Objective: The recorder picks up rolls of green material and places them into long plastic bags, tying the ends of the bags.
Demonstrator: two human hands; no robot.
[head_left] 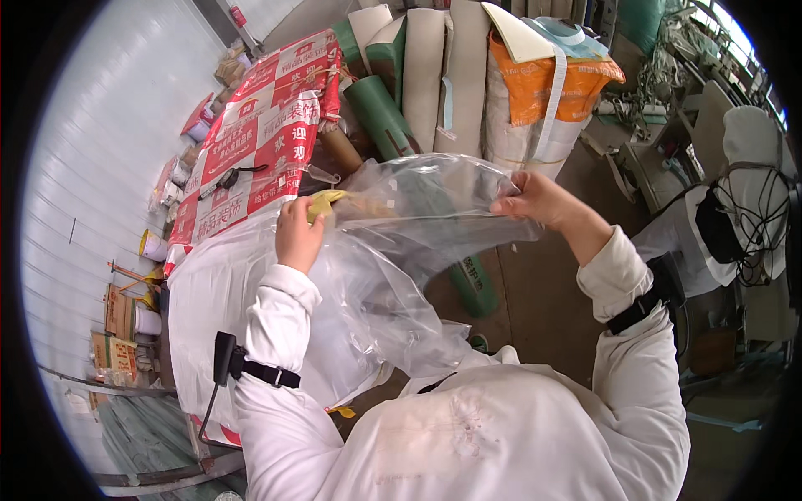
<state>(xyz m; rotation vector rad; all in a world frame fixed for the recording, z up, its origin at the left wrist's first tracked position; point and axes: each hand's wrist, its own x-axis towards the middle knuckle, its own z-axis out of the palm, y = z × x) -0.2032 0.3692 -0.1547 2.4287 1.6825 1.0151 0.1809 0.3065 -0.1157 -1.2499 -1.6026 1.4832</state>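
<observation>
A large clear plastic sheet or bag [373, 284] is stretched between my hands and drapes down toward my lap. My right hand [547, 204] is closed, pinching its upper right edge. At its left edge, my left hand [299, 234] is closed too. A small crumpled yellow piece [324, 201] shows at the left fingertips; I cannot make out what it is. Below the left forearm, white film [213, 309] covers the near part of a surface. Beyond it lies a red and white printed sheet [221, 188] with a small black object [224, 180] on it.
Upright cream rolls [424, 75] and a green roll [380, 117] stand ahead, beside an orange-topped white bundle [535, 100]. Another green roll [474, 284] is on the floor under the plastic. A white-covered thing with black cables [752, 209] stands at the right. Boxes [114, 357] sit along the left wall.
</observation>
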